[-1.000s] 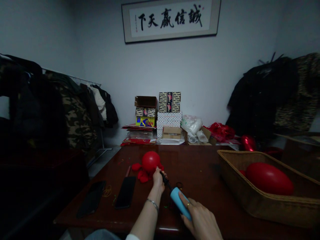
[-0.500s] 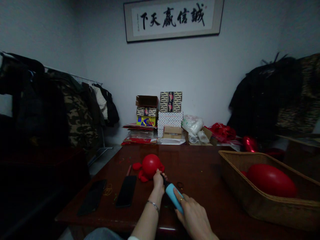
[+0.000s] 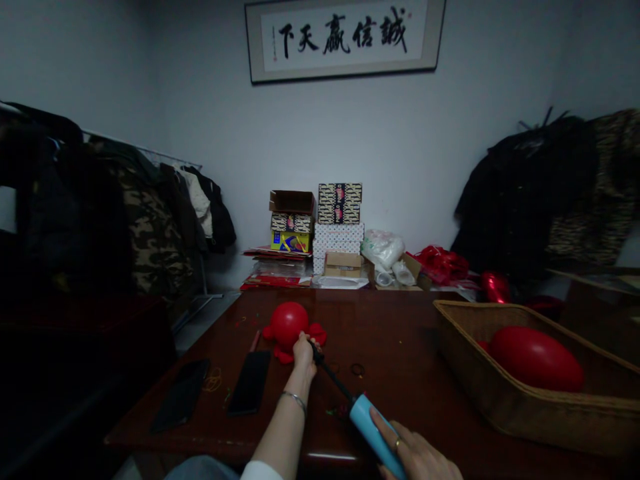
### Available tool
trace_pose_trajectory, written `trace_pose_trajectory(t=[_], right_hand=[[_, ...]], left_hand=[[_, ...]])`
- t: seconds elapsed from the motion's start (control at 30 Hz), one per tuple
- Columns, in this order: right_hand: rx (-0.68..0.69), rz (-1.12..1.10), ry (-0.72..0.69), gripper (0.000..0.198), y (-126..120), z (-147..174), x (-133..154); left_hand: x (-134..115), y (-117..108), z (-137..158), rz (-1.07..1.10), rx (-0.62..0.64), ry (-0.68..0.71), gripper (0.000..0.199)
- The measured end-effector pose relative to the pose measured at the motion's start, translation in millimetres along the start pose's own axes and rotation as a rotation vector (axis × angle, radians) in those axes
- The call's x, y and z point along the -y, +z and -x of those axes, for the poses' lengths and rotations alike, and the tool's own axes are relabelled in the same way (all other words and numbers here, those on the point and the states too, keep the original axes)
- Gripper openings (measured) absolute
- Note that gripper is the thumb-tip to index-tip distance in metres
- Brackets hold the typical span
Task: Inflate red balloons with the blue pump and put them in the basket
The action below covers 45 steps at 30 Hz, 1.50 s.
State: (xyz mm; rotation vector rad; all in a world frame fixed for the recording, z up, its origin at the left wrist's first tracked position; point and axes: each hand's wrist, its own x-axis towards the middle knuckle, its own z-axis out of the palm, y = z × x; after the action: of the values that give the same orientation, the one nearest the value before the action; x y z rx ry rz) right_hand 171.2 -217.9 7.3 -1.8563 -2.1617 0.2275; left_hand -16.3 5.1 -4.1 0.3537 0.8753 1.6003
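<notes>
A round, partly inflated red balloon [image 3: 290, 325] stands over the table left of centre, with small limp red pieces [image 3: 317, 333] around its base, likely uninflated balloons. My left hand [image 3: 304, 348] is closed at the balloon's neck, where the black nozzle end of a hand balloon pump [image 3: 369, 423] meets it; the fingers hide the joint. My right hand [image 3: 417, 450] wraps round the pump's light-blue barrel, lower right. Between the hands a length of thin black rod shows, so the pump is drawn out.
Two dark phones [image 3: 249, 383] and yellow rubber bands [image 3: 213, 379] lie left of my left arm. A dark ring-shaped band [image 3: 357, 369] is right of it. At the right, a wicker basket [image 3: 500, 400] holds a large red balloon [image 3: 537, 358]. Stacked boxes [image 3: 339, 240] stand behind the table.
My right hand has pulled the blue barrel back toward the lower right, exposing the black rod. The balloon and my left hand have shifted slightly left.
</notes>
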Motion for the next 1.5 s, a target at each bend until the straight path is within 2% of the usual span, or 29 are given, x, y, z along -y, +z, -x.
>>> trace_pose_trajectory(t=[0.27,0.4,0.73,0.9,1.17,1.5], right_hand=[[-0.009,-0.013,0.029,0.067,-2,-4,4],[-0.063,0.028,-0.001,0.066,-1,-13,11],[-0.140,0.096,-0.001,0.062,-13,-49,43],[-0.142,0.116,0.024,0.060,-11,-54,49],[-0.159,0.094,-0.011,0.062,-6,-40,37],[-0.090,0.019,-0.026,0.066,3,-6,-3]], left_hand=[[-3,11,9,-0.012,0.035,0.038,0.029],[-4,12,15,-0.005,0.027,0.017,0.028],[17,21,31,0.001,0.113,-0.044,0.032],[21,21,32,-0.025,0.124,-0.039,0.036],[21,22,31,-0.022,0.088,-0.028,0.031],[11,13,12,-0.009,0.020,-0.011,0.028]])
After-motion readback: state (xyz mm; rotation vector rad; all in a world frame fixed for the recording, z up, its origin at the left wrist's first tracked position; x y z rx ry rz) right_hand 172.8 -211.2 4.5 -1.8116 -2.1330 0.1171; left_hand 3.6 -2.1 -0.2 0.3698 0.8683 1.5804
